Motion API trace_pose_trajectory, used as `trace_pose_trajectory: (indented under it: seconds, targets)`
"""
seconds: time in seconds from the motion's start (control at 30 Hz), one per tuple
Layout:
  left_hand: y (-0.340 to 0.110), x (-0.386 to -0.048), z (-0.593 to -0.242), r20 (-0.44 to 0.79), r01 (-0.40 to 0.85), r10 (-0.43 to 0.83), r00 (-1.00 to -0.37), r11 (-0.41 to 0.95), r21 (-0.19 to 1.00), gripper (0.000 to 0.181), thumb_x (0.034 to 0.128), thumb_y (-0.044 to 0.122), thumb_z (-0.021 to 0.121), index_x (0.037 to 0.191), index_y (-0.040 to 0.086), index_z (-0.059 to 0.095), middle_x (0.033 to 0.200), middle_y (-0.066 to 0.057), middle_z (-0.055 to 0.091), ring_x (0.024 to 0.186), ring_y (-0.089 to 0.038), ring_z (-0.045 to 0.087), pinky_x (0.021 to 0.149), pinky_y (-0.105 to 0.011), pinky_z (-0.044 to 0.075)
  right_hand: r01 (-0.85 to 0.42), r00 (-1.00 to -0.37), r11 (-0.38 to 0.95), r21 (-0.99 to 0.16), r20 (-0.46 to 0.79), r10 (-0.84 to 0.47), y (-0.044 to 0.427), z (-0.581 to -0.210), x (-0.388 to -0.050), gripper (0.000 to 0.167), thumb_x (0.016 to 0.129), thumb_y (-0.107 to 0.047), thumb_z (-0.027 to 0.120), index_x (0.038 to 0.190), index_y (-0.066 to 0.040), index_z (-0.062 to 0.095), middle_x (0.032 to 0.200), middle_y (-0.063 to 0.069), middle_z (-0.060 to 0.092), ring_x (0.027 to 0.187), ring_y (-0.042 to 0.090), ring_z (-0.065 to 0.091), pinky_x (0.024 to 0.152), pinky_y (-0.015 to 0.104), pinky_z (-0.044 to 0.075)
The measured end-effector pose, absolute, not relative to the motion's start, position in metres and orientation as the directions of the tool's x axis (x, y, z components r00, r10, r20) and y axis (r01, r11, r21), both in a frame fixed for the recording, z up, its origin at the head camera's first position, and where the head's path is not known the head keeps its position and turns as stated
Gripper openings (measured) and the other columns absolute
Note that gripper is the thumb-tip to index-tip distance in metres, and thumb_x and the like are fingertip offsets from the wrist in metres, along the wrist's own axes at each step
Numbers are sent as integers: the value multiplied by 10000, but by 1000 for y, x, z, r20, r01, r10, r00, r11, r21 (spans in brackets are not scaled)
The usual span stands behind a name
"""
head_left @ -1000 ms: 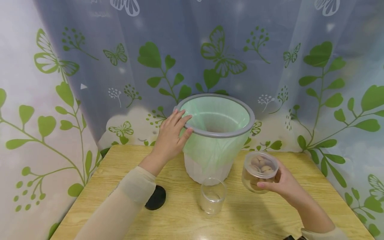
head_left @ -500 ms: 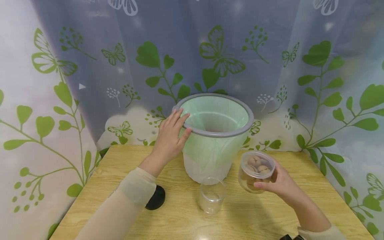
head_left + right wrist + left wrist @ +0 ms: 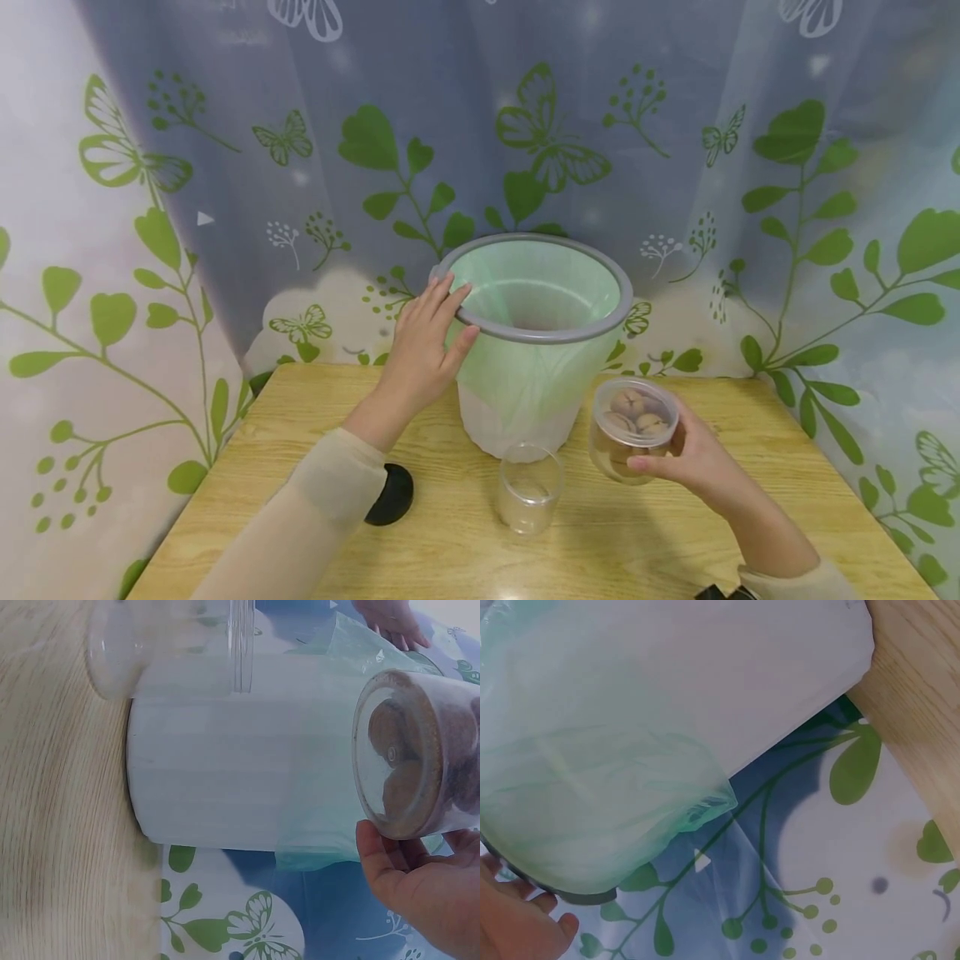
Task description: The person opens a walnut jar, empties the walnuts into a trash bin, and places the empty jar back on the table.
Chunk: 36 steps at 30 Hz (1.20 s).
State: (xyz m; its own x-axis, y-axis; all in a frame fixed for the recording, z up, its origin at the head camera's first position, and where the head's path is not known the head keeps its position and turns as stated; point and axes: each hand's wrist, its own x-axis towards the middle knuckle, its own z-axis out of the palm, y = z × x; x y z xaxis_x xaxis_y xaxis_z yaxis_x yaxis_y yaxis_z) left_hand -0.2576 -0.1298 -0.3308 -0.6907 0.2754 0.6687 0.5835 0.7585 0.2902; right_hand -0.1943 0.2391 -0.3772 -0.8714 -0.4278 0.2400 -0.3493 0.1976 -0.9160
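A white trash bin (image 3: 517, 417) with a grey rim and a green liner bag (image 3: 532, 367) stands upright at the back of the table. My left hand (image 3: 423, 350) rests on the rim's left side, its fingers fairly straight over the edge. To the bin's right, my right hand (image 3: 705, 462) grips a clear lidded jar (image 3: 630, 429) of what look like walnuts (image 3: 637, 412) and holds it above the table. In the right wrist view the jar's base (image 3: 394, 754) shows, with the thumb and fingers (image 3: 382, 862) against it.
An empty clear jar (image 3: 531, 492) stands in front of the bin. A round black lid (image 3: 392, 493) lies near my left forearm, which partly covers it. Printed curtains (image 3: 360, 50) surround the wooden table (image 3: 450, 558) at the back and sides.
My right hand has carried the jar of walnuts slightly left, closer to the bin. The left hand stays on the rim, nearly still.
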Motion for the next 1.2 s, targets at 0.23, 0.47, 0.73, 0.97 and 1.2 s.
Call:
trace_pose_trajectory:
  seconds: [0.23, 0.47, 0.73, 0.97, 1.2]
  targets:
    - [-129, -245, -335, 674, 595, 281, -684, 749, 291, 788, 1015, 675, 184, 1549, 128, 376, 1639, -106, 249, 1519, -289, 175, 1181, -590, 139, -353, -865, 179, -918, 248, -436, 237, -376, -196, 826, 866, 24, 735, 1543, -43, 268, 1397, 59, 479, 1230, 79, 524, 957, 184, 429]
    - [-130, -231, -341, 701, 616, 281, -655, 735, 281, 746, 1036, 636, 221, 1534, 108, 392, 1625, -122, 280, 1509, -303, 207, 1174, -579, 178, -373, -848, 172, -912, 260, -461, 233, -376, -197, 829, 864, 30, 734, 1546, -62, 272, 1407, 117, 461, 1232, 121, 528, 955, 223, 455]
    - [-125, -217, -351, 738, 659, 291, -609, 704, 266, 708, 1041, 624, 241, 1529, 136, 401, 1610, -131, 310, 1494, -328, 245, 1142, -618, 229, -393, -841, 183, -901, 272, -467, 230, -375, -197, 837, 858, 28, 743, 1545, -60, 273, 1415, 130, 462, 1236, 119, 525, 963, 212, 436]
    - [-113, -199, -359, 765, 712, 313, -563, 654, 256, 654, 1054, 579, 294, 1481, 107, 444, 1595, -133, 332, 1472, -345, 288, 1109, -643, 262, -436, -817, 170, -884, 309, -487, 224, -377, -201, 866, 820, 44, 772, 1542, -81, 311, 1425, 108, 477, 1269, 128, 508, 1001, 211, 399]
    - [-99, -185, -366, 760, 742, 346, -550, 620, 255, 643, 1065, 542, 299, 1470, 66, 448, 1550, -142, 390, 1464, -330, 301, 1095, -635, 292, -436, -811, 177, -883, 299, -504, 220, -377, -201, 859, 821, 30, 783, 1538, -101, 327, 1437, 120, 475, 1295, 133, 491, 1023, 204, 367]
